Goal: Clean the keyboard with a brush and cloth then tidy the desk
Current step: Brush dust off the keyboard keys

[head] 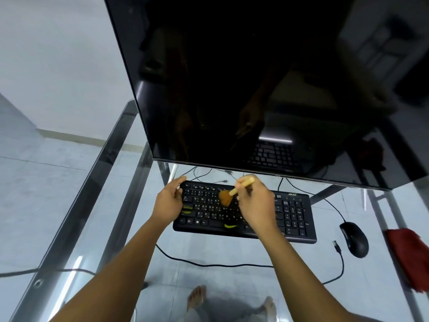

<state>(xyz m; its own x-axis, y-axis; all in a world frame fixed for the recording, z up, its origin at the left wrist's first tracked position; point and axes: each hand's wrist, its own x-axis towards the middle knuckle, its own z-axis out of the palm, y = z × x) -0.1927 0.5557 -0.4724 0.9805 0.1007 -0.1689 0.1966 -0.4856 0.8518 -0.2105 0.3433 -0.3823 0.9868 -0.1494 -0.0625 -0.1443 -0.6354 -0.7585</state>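
A black keyboard (294,214) lies on the glass desk (209,284) below the monitor. My right hand (256,203) is shut on a wooden-handled brush (226,196), whose orange bristles touch the keys in the upper middle. My left hand (169,202) grips the keyboard's left end. Small yellow-green bits (229,226) lie on the lower keys. A red cloth (409,259) rests at the desk's right edge.
A large dark monitor (243,84) looms over the back of the desk. A black mouse (354,239) sits right of the keyboard, with a loose cable and USB plug (336,245) trailing in front. Metal desk frame bars (76,219) run along the left. My feet show through the glass.
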